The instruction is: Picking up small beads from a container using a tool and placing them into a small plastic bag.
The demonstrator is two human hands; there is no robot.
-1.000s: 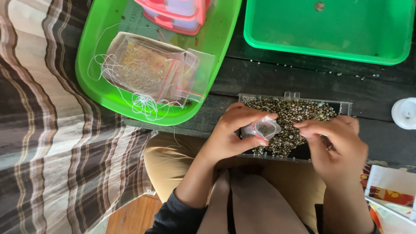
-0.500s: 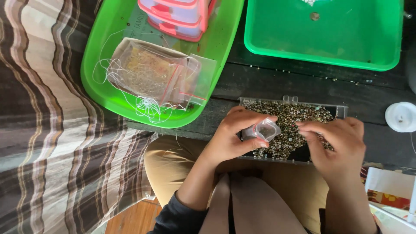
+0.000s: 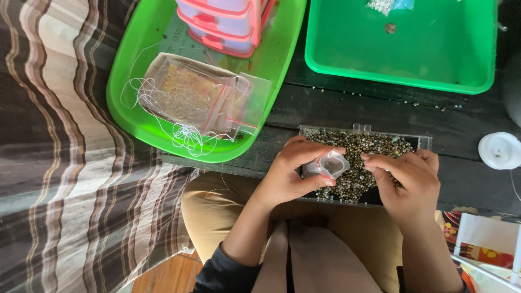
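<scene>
Your left hand [image 3: 290,176] pinches a small clear bag [image 3: 327,164] between thumb and fingers, holding it just above the bead box [image 3: 364,163] at the desk's [image 3: 347,111] near edge. Your right hand [image 3: 408,182] rests on the beads beside it, fingertips pressed together; whether they hold a bead, you cannot tell.

Soft daylight is falling evenly. The two bright green plastic trays [image 3: 401,49] at twelve o'clock are glowing. The dark wooden table [image 3: 347,111] is staying dim. Everything is looking sharp.
</scene>
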